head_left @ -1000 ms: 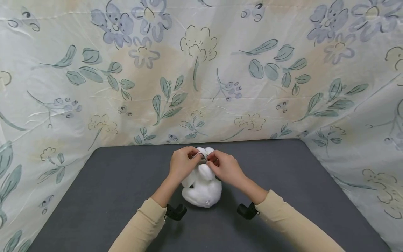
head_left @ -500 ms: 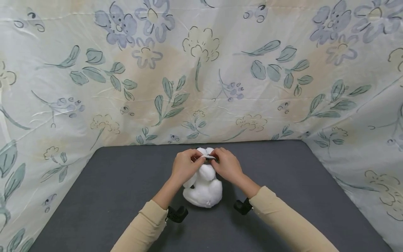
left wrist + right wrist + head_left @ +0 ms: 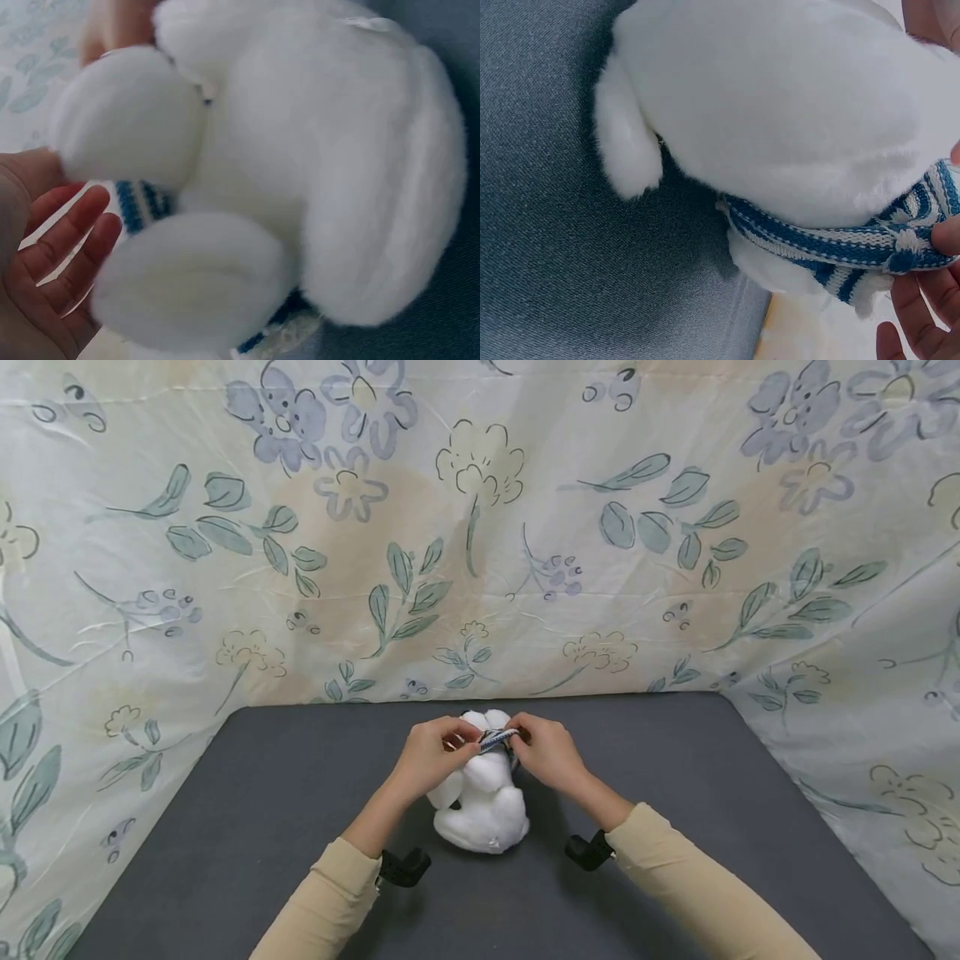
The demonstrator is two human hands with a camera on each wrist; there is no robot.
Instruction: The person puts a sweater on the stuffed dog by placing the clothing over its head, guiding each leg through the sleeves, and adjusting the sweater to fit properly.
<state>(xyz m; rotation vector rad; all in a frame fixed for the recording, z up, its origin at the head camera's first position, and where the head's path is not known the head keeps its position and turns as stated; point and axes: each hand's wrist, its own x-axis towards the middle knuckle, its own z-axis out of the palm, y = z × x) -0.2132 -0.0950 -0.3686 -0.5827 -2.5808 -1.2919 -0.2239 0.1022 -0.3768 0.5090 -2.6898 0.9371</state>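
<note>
A white plush toy [image 3: 482, 797] sits on the dark grey tabletop [image 3: 225, 827], near its back edge by the floral cloth backdrop [image 3: 480, 527]. A blue-and-white striped knitted scarf [image 3: 497, 740] circles the toy's neck. The left hand [image 3: 433, 756] and the right hand [image 3: 546, 752] both pinch the scarf at the toy's head, fingers curled on the knit. Beige sleeves [image 3: 697, 893] cover both forearms.

The plush toy [image 3: 482, 802] sits mid-table [image 3: 225, 827] — hands either side of its scarf [image 3: 497, 739] — curtain [image 3: 480, 543] behind.
</note>
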